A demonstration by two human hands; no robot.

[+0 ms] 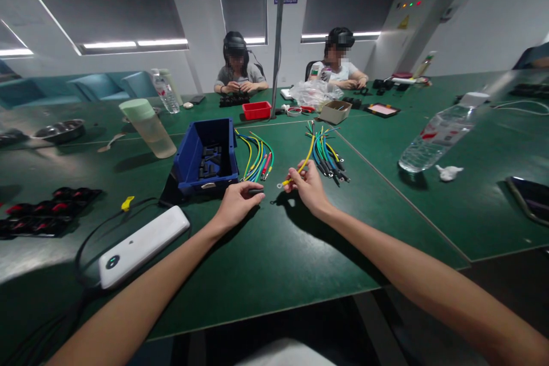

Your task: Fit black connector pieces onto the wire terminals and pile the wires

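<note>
My right hand [307, 184] pinches a yellow wire [309, 150] near its lower end. A silver ring terminal [279, 185] tips that end and points toward my left hand [237, 203]. Between my left thumb and fingers is a small black piece [256, 190], its exact kind unclear. The two hands are apart, low over the table. Left of centre, a blue bin [206, 183] contains several small black parts [210, 161]. One bundle of coloured wires [258, 155] lies just right of the bin. Beyond my right hand lies another bundle with black-sleeved ends [328, 155].
On the left are a white power bank [143, 246] with a cable, black-and-red parts [47, 211] and a green-lidded bottle [148, 128]. A water bottle [441, 134] and a phone [529, 197] are at right. Two people sit across the table [274, 274], behind a red tray [256, 111].
</note>
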